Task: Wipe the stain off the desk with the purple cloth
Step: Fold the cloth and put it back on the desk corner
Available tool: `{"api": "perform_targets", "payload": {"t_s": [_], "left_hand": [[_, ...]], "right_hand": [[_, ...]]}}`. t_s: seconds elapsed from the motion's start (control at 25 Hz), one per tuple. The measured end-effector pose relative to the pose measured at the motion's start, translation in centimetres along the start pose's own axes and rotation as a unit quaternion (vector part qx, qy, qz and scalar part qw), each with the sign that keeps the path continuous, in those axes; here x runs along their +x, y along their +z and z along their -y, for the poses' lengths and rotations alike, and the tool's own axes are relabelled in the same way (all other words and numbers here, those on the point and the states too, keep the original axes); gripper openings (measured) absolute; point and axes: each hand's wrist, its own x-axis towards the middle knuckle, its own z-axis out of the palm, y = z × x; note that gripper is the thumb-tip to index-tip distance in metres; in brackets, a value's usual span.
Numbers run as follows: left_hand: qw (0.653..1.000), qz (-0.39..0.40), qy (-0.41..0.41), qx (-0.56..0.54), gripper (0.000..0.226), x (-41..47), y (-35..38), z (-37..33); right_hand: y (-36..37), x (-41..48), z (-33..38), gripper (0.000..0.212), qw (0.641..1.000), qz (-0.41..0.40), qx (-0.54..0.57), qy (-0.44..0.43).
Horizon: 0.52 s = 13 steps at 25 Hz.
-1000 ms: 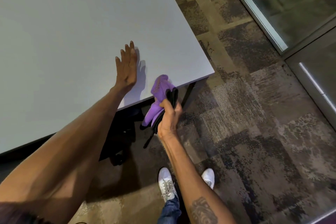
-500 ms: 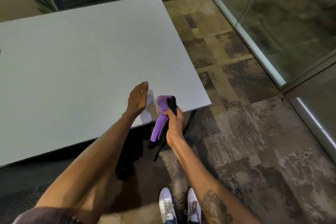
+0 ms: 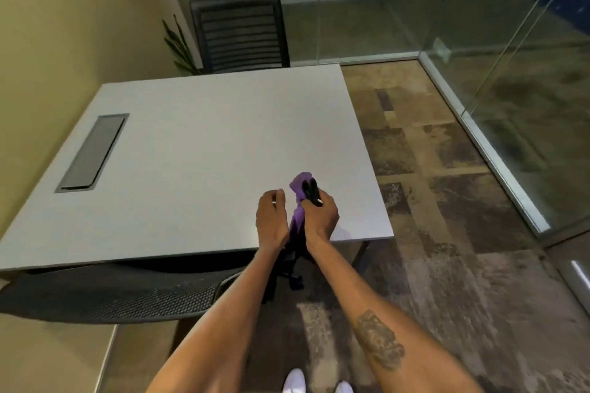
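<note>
The pale grey desk (image 3: pixel 198 150) fills the middle of the view. My right hand (image 3: pixel 321 217) is shut on a bunched purple cloth (image 3: pixel 298 191) with a black cloth or strap folded against it, held over the desk's near right corner. The cloth's lower end hangs down between my wrists. My left hand (image 3: pixel 271 220) hovers just left of the cloth, fingers curled and empty, almost touching it. I cannot make out a stain on the desk surface.
A grey cable hatch (image 3: pixel 92 153) is set into the desk's left side. A black mesh chair (image 3: pixel 239 32) stands behind the desk, another chair (image 3: pixel 121 293) is tucked under the near edge. Glass walls (image 3: pixel 510 73) bound the patterned carpet on the right.
The view has tilted up, showing the whole desk. My left hand lifted off the desk and curled in beside the cloth. My right hand raised the cloth over the desk corner.
</note>
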Motion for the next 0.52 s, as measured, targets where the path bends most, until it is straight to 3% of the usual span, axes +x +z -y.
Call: {"api": "perform_targets", "payload": {"t_s": [0.08, 0.2, 0.4, 0.52], "left_hand": [[0.999, 0.050, 0.017, 0.008, 0.041, -1.2, -0.8, 0.2], [0.997, 0.059, 0.052, 0.009, 0.039, -2.6, -2.4, -0.7], [0.965, -0.016, 0.171, 0.198, 0.041, -3.2, -5.1, -3.2], [0.960, -0.041, 0.171, 0.216, 0.039, -3.6, -6.9, -4.3]], "right_hand": [[0.2, -0.6, 1.3, 0.031, 1.000, 0.017, -0.016, -0.019], [0.6, -1.4, 3.1, 0.027, 0.998, 0.034, -0.030, -0.046], [1.8, -2.9, 6.1, 0.032, 0.993, 0.045, -0.092, -0.059], [2.9, -4.1, 7.6, 0.035, 0.991, 0.043, -0.105, -0.064]]}}
